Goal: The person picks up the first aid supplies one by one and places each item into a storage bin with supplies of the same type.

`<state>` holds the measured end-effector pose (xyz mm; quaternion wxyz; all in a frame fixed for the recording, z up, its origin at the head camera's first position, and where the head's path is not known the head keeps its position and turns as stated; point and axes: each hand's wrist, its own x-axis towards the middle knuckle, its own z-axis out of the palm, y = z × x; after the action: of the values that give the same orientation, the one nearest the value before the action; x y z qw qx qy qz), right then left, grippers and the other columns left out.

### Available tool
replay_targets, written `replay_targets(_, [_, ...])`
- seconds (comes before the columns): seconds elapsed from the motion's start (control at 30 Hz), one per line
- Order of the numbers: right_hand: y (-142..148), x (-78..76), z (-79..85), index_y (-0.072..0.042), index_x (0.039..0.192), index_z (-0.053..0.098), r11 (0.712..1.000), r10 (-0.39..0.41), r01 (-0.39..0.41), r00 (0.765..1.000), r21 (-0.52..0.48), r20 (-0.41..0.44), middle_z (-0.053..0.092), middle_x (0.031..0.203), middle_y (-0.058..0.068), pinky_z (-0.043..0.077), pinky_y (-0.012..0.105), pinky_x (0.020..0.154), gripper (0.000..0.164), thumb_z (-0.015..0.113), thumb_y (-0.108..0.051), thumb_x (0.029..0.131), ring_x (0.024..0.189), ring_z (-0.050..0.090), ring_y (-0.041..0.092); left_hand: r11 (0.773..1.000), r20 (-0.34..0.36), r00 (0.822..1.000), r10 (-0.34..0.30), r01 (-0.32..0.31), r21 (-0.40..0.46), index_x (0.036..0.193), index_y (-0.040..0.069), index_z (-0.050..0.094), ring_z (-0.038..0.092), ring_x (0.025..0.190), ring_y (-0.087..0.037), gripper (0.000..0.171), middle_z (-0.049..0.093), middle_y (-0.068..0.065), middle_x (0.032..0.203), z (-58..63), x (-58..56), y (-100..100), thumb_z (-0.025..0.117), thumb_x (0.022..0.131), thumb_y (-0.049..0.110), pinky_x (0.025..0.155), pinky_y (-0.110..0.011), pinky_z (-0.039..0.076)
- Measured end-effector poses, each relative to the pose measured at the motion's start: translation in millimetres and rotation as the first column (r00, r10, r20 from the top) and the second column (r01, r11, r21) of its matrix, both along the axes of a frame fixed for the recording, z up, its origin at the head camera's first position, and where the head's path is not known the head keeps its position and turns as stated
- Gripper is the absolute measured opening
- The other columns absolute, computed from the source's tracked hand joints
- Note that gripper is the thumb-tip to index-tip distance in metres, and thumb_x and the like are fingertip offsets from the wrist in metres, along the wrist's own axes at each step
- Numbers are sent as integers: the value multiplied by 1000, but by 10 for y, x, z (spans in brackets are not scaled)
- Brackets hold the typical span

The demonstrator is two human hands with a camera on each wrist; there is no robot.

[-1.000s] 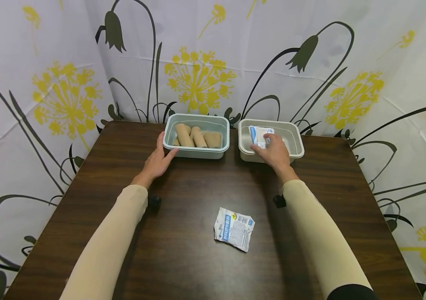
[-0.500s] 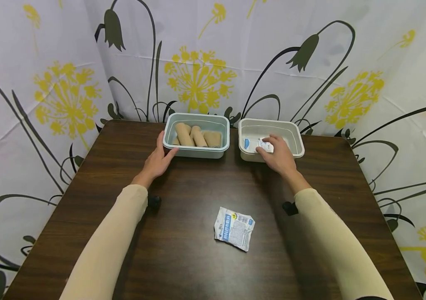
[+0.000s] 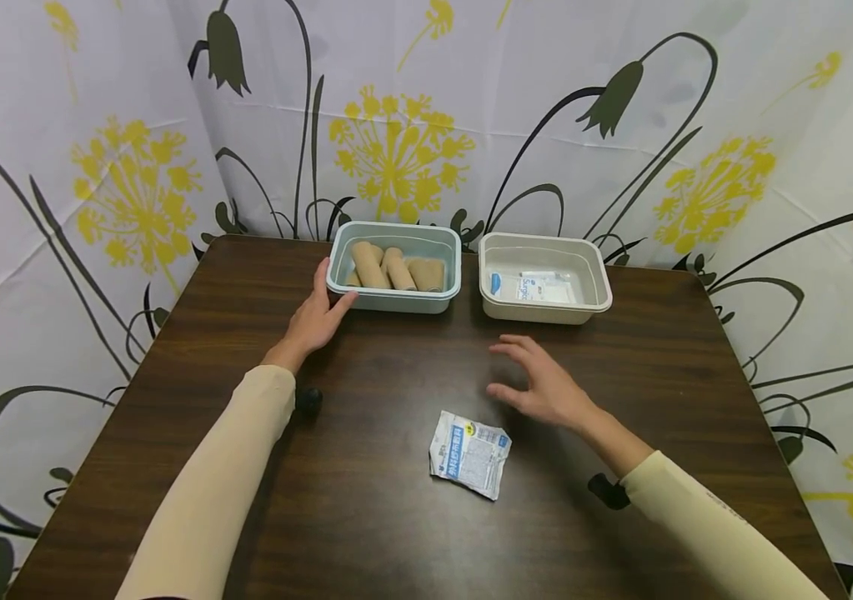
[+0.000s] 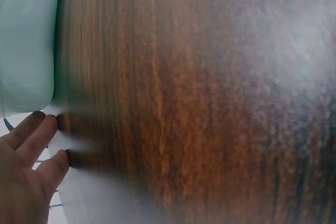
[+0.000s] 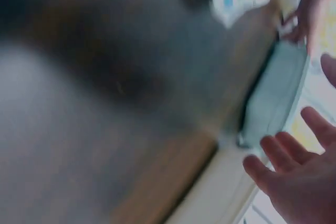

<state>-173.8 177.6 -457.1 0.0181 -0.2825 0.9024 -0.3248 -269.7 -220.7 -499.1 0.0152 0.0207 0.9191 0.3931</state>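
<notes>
My left hand [image 3: 311, 321] rests at the left end of a pale blue-green plastic tub [image 3: 396, 302], thumb by its front rim, fingers extended along its side. Inside that tub lie several tan bandage rolls [image 3: 369, 265]. In the left wrist view the fingers [image 4: 39, 135] are straight beside the tub's corner. My right hand [image 3: 546, 387] hovers over the table with fingers spread and nothing held; the right wrist view is blurred. Right of the blue-green tub stands a beige tub [image 3: 542, 312] with white-and-blue gauze packets [image 3: 539, 287] lying flat inside. Another gauze packet [image 3: 469, 454] lies on the table, left of and nearer than my right hand.
Both tubs stand near the back edge of a dark wood-grain table [image 3: 366, 533], with a narrow gap between them. A white curtain [image 3: 531, 50] with yellow and dark green flowers hangs behind and around the table.
My right hand let go of a gauze packet inside the beige tub, then drew back toward me over the table. My left hand stayed at the blue-green tub.
</notes>
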Motion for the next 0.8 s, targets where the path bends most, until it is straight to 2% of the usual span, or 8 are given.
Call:
replay_targets(0.13, [-67,284,-109,-10,141,52,991,109,-118,985,61,130,42,147,13,39,52,102,69,74,-45,86,133,42,30,1000,1,1000,-2,2,-8,155,37,-14,34,135,-47,84,24,-23,157,6,-5,4,41,97,63,103,-65,27])
replay_targets(0.23, [-113,468,-177,-14,144,49,975,163,-184,972,121,169,40,149,12,40,51,102,78,74,-54,82,134,41,29,1000,-5,1000,-8,8,-11,155,36,-14,34,135,-48,84,23,-24,157,5,-4,0,41,98,62,104,-66,26])
replay_targets(0.4, [-181,686,-307,-16,147,45,938,226,-249,967,241,118,39,149,12,41,50,100,89,77,-60,76,133,41,28,1000,-9,1000,-8,8,-9,155,36,-14,34,135,-49,84,23,-24,157,12,0,-3,41,98,62,104,-66,26])
replay_targets(0.57, [-219,787,-383,-17,149,43,897,260,-255,965,360,36,36,151,12,41,52,99,90,78,-57,76,133,40,30,1000,-10,1000,-7,6,-15,155,35,-14,34,135,-49,84,23,-24,157,15,-3,-5,41,98,62,104,-65,26])
replay_targets(0.8, [-223,801,-392,-18,149,43,889,262,-252,965,383,28,35,152,11,42,51,99,87,77,-55,78,133,39,29,1000,1,1000,-4,4,-5,155,36,-14,33,136,-48,84,22,-23,158,18,-8,1,41,97,62,104,-65,26])
